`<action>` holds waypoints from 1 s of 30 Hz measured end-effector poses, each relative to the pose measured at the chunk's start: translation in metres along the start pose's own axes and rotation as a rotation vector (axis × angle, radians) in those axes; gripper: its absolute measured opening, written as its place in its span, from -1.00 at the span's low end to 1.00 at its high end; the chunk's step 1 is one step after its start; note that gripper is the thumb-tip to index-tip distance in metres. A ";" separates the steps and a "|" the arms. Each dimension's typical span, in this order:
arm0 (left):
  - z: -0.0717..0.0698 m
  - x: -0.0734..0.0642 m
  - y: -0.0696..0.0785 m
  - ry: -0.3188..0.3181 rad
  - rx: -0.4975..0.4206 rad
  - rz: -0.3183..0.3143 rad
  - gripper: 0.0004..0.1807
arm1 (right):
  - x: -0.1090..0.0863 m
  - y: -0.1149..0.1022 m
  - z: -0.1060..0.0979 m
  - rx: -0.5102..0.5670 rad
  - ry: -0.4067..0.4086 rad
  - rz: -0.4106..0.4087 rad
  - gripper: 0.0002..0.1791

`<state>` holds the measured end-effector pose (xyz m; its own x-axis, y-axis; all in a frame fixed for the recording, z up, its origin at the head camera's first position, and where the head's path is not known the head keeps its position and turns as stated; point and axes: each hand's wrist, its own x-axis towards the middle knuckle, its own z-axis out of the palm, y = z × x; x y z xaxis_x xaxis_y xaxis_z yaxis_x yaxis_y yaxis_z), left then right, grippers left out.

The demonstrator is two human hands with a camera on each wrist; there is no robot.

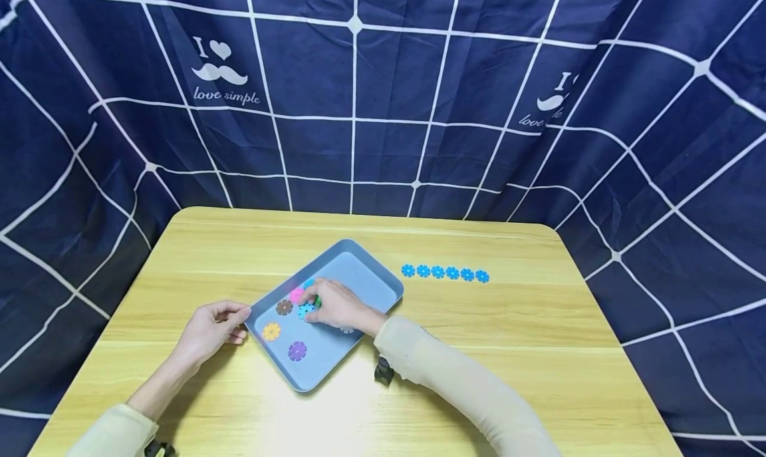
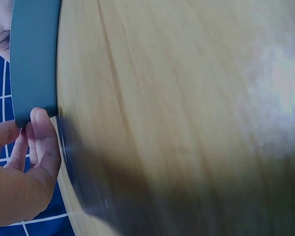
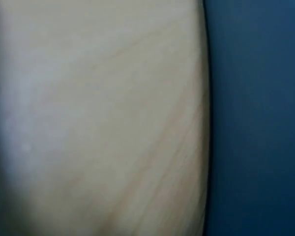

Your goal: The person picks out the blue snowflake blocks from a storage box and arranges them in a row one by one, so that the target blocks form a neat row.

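Observation:
My left hand [image 1: 209,334] pinches the left corner of a grey-blue rectangular tray [image 1: 359,277]. In the left wrist view, the thumb and fingers of that hand [image 2: 27,172] hold the tray's end wall [image 2: 34,64]. Inside the tray my right hand [image 1: 336,304] reaches down, thumb and fingertips at opposite edges of a blue snowflake disc [image 1: 306,311]. Around it lie a pink disc [image 1: 296,295], a brown disc [image 1: 284,307], an orange disc [image 1: 272,331] and a purple disc [image 1: 297,351]. A green piece [image 1: 317,302] is partly hidden by the fingers.
Right of the tray, several blue snowflake discs [image 1: 438,272] lie in a row on the wooden table [image 1: 509,350]. A dark blue curtain [image 1: 389,78] with white grid lines hangs behind and at both sides. The right wrist view shows only table and tray wall [image 3: 255,118].

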<state>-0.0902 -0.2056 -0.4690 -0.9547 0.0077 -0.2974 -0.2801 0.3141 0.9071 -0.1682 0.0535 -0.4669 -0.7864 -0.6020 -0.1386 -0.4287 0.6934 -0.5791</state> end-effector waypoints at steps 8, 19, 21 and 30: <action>-0.001 0.001 0.001 -0.005 0.003 0.004 -0.56 | 0.001 0.002 0.001 -0.007 0.026 0.003 -0.71; 0.001 0.000 0.001 0.001 -0.004 -0.001 -0.58 | -0.004 0.007 -0.006 0.097 0.031 -0.028 -0.91; 0.001 0.000 0.001 0.002 -0.003 -0.001 -0.58 | -0.005 0.009 -0.007 0.131 0.029 -0.031 -0.92; 0.001 0.000 0.001 0.003 -0.006 -0.003 -0.58 | -0.012 0.016 -0.016 0.262 0.042 -0.006 -0.94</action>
<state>-0.0905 -0.2046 -0.4686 -0.9541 0.0034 -0.2996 -0.2839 0.3086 0.9078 -0.1724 0.0783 -0.4614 -0.8043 -0.5850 -0.1045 -0.3078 0.5605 -0.7688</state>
